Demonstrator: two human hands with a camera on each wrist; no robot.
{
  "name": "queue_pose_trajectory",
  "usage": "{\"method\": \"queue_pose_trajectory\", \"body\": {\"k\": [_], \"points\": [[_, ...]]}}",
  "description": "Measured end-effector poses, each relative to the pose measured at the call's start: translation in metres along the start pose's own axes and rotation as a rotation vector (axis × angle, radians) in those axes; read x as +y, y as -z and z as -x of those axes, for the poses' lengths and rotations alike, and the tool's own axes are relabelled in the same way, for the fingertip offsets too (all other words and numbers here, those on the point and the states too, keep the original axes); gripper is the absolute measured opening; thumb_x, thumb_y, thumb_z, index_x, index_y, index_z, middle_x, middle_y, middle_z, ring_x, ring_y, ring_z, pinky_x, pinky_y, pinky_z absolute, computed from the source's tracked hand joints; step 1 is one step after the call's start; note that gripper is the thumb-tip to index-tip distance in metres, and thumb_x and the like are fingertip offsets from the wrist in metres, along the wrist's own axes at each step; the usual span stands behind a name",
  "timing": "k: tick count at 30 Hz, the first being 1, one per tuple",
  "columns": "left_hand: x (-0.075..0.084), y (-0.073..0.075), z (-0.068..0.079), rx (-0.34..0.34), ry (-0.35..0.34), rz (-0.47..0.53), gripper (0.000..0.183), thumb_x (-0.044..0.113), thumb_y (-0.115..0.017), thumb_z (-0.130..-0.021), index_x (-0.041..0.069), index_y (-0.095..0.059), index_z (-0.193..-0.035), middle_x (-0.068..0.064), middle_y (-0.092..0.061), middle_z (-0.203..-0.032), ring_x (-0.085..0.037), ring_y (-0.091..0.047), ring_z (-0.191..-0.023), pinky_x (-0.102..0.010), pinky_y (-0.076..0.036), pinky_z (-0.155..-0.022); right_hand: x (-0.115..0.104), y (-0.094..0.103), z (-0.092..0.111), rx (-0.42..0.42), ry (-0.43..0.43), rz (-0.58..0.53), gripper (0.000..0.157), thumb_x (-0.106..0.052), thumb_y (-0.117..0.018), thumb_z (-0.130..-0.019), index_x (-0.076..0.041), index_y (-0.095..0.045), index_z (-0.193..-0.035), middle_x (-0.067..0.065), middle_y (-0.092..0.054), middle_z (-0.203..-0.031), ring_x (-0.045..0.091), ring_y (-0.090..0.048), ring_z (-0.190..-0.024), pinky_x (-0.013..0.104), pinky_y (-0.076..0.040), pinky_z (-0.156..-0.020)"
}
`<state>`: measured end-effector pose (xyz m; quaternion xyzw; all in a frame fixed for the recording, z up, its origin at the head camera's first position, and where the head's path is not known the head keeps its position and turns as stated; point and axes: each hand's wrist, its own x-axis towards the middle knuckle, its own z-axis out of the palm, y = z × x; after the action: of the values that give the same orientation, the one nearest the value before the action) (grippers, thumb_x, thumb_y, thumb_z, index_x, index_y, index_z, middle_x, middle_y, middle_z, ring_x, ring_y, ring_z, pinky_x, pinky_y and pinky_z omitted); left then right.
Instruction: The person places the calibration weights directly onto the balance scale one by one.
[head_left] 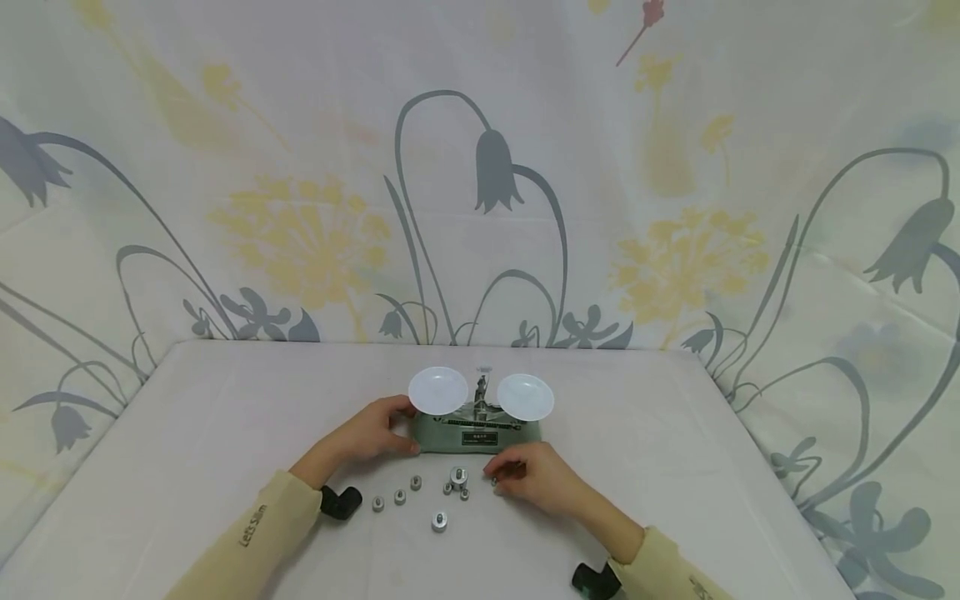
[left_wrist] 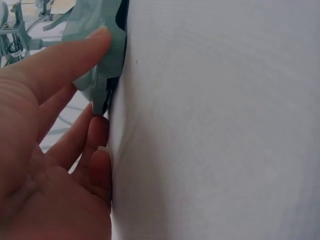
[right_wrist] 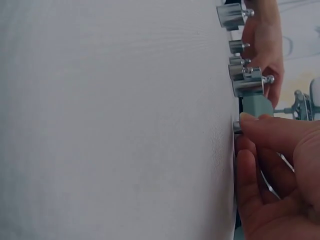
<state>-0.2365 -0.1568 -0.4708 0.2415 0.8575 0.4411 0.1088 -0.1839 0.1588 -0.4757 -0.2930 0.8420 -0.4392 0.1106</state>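
A green balance scale (head_left: 478, 438) with two white pans stands on the white table. My left hand (head_left: 375, 429) holds the left end of its base; the left wrist view shows the thumb on the green base (left_wrist: 97, 65) and the other fingers around its end. Just in front of the scale's right end, my right hand (head_left: 536, 477) pinches a small metal weight (right_wrist: 237, 127) between thumb and fingers, at the tabletop. Most of that weight is hidden by the fingertips. Left of this hand stands a larger weight (head_left: 459, 477) with smaller ones close around it.
More silver weights stand toward the left, among them one weight (head_left: 378, 504) near the left wrist. A larger weight (head_left: 439, 522) sits closer to the front. Behind the table (head_left: 300, 375) hangs a flower-patterned curtain (head_left: 525, 250). Black wrist cameras ride at both sleeves.
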Motion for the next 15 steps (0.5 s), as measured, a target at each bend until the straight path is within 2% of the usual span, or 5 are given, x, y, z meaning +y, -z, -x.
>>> {"method": "queue_pose_trajectory", "body": {"k": [8, 15], "points": [[-0.002, -0.0026, 0.0014, 0.0, -0.004, 0.009, 0.053, 0.015, -0.084, -0.077, 0.005, -0.062, -0.124, -0.012, -0.06, -0.124, -0.039, -0.048, -0.128, -0.059, -0.035, -0.108, 0.0004, -0.0021, 0.0009, 0.014, 0.011, 0.002, 0.016, -0.004, -0.08, -0.081, -0.012, -0.077, -0.095, -0.006, -0.072, -0.092, 0.006, -0.064, -0.083, 0.024, -0.054, -0.074], [-0.0084, -0.0051, 0.0023, 0.01, -0.005, 0.023, 0.056, 0.019, -0.084, -0.078, 0.006, -0.061, -0.128, -0.012, -0.059, -0.128, -0.038, -0.046, -0.131, -0.058, -0.034, -0.109, 0.0008, -0.003, 0.0004, 0.018, 0.002, 0.02, 0.018, -0.003, -0.081, -0.08, -0.013, -0.077, -0.094, -0.009, -0.071, -0.089, 0.005, -0.063, -0.081, 0.024, -0.054, -0.073]]}}
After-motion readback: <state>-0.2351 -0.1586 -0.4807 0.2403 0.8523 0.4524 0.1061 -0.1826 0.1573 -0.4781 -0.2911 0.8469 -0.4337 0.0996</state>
